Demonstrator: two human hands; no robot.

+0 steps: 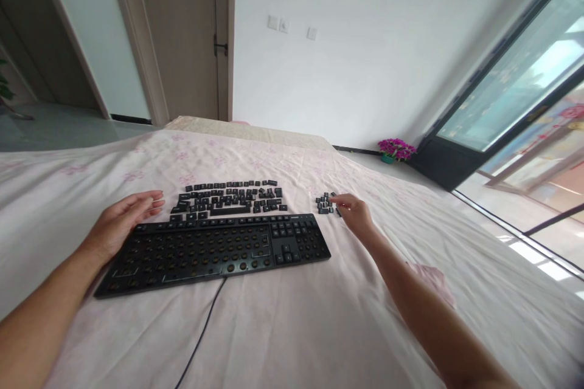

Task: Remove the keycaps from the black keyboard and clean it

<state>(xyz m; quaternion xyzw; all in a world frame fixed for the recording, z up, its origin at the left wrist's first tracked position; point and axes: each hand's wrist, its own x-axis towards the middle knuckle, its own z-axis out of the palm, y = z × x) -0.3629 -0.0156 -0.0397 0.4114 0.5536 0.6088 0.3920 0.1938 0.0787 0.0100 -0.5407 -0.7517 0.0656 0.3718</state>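
A black keyboard [214,250] lies on the pale pink sheet [292,328], most of its keycaps removed, with some still on its right part. Rows of loose black keycaps [230,197] are laid out just beyond it. My left hand [119,223] rests at the keyboard's far left corner, fingers stretched out and together, holding nothing. My right hand [353,211] reaches past the keyboard's right end to a small cluster of keycaps [325,203]. Its fingers are curled and pinched on a keycap at the cluster's edge.
The keyboard's black cable [203,331] runs toward me over the sheet. A pot of magenta flowers [396,149] stands on the floor by the dark-framed glass door [502,97] at the right. A wooden door [182,36] is behind the bed.
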